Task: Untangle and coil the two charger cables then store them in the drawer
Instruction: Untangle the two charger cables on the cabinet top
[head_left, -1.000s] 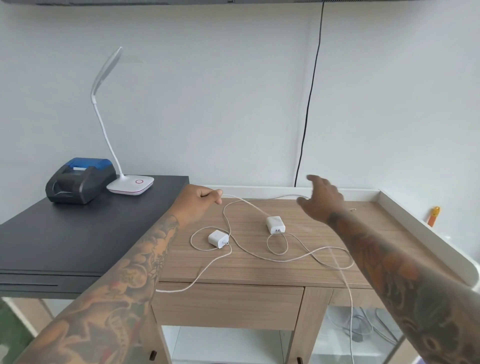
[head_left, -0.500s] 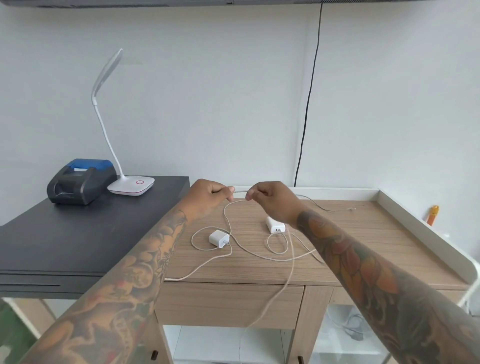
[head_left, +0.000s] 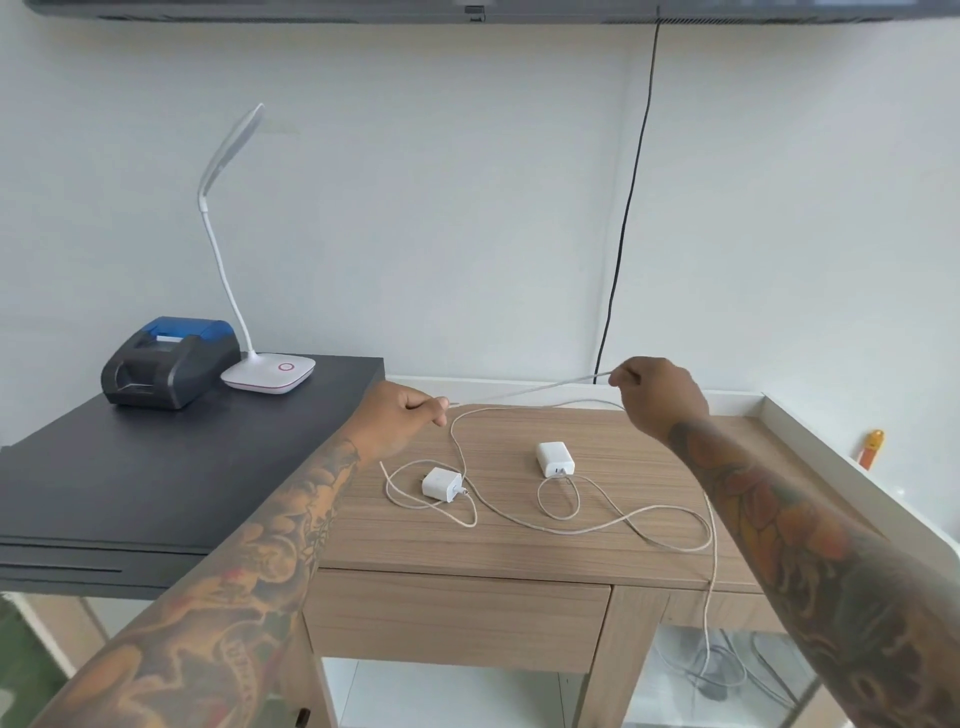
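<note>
Two white charger plugs lie on the wooden desk (head_left: 519, 545): the left charger (head_left: 440, 484) and the right charger (head_left: 555, 458). Their thin white cables (head_left: 571, 525) loop across each other on the desktop, and one strand hangs over the front right edge. My left hand (head_left: 402, 418) pinches one cable end above the desk's back left. My right hand (head_left: 657, 395) pinches the same cable farther right, so a straight stretch (head_left: 530, 388) runs taut between the two hands. The drawer (head_left: 457, 618) under the desktop is closed.
A black side table (head_left: 130, 483) on the left carries a black and blue printer (head_left: 169, 361) and a white desk lamp (head_left: 267, 369). A black cord (head_left: 626, 208) runs down the wall. A white ledge (head_left: 852, 478) borders the desk's right side. More cables lie below the desk.
My right hand moved from next to my left hand out to the right, sliding along the cable and pulling it straight. The strand hanging over the desk front shifted to the right.
</note>
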